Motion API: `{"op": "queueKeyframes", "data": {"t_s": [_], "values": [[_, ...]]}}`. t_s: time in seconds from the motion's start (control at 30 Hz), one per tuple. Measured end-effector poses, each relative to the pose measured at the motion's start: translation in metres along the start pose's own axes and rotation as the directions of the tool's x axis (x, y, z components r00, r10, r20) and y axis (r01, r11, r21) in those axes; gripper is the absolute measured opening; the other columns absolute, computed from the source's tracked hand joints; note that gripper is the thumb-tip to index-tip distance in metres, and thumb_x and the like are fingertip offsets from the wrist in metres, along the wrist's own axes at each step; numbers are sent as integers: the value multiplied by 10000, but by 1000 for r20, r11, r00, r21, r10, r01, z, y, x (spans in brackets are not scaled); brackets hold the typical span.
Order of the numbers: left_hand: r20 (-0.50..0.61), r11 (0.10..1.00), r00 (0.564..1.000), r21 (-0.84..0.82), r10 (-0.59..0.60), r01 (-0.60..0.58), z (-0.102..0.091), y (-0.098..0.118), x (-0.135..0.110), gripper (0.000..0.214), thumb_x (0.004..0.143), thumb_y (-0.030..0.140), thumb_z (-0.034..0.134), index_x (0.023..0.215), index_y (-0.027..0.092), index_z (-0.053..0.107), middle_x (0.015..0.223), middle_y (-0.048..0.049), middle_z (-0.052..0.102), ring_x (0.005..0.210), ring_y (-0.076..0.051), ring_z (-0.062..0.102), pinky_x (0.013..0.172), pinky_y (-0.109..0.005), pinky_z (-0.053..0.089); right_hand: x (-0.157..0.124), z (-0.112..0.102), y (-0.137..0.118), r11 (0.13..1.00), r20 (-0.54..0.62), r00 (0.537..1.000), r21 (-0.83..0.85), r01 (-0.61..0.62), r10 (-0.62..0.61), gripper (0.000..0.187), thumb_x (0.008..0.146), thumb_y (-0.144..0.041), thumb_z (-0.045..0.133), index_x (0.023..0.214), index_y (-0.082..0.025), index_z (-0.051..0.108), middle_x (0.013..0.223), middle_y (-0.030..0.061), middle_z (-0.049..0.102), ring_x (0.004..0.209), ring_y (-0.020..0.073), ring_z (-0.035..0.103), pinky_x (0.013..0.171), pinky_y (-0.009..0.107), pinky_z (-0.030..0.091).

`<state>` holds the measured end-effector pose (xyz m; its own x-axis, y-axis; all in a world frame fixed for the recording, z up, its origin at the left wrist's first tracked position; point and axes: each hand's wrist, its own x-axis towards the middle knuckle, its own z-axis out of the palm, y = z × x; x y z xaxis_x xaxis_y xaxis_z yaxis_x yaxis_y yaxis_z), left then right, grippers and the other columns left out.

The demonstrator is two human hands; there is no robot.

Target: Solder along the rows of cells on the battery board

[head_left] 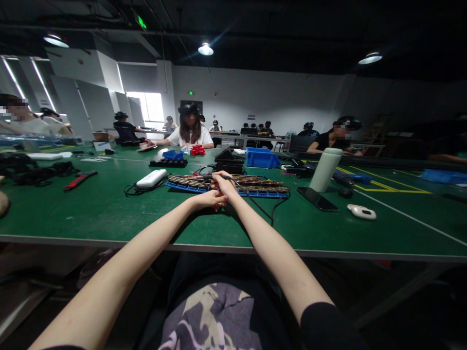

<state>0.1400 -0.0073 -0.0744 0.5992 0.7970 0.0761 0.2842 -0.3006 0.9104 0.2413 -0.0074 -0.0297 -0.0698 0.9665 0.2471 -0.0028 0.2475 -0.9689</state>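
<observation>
Both my arms reach out over the green table (91, 209). My right hand (223, 183) is closed around a black corded tool whose cable (259, 206) trails back toward me. The tool's tip rests on a long flat rack of blue and brown parts (255, 187). My left hand (209, 199) sits just below the right one with fingers curled, pressed against my right wrist. What it holds, if anything, is hidden.
A white power bank (151, 179) lies left of the rack. A pale green bottle (325, 169), black phone (317, 198) and white device (361, 212) lie right. A blue bin (261, 158) and black box (229, 161) stand behind. Several people sit at the far side.
</observation>
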Motion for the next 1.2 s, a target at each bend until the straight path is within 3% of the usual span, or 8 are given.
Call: {"op": "queueKeyframes", "data": {"t_s": [0.63,1.2], "values": [[6,1000,1000,20,-9,9,2,5,-2,685,565,784,565,718,117,526,588,33,446,507,-70,400,470,-212,384,-3,0,-2,998,-2,998,2,-61,61,108,726,-275,544,797,-199,570,690,3,583,525,112,547,450,208,401],[-24,999,1000,37,-20,21,2,3,-1,674,573,776,573,706,116,537,604,14,469,508,-74,405,459,-210,378,0,-1,4,999,-4,999,-23,-33,33,122,714,-292,579,780,-189,581,676,14,601,525,115,557,418,189,385]]}}
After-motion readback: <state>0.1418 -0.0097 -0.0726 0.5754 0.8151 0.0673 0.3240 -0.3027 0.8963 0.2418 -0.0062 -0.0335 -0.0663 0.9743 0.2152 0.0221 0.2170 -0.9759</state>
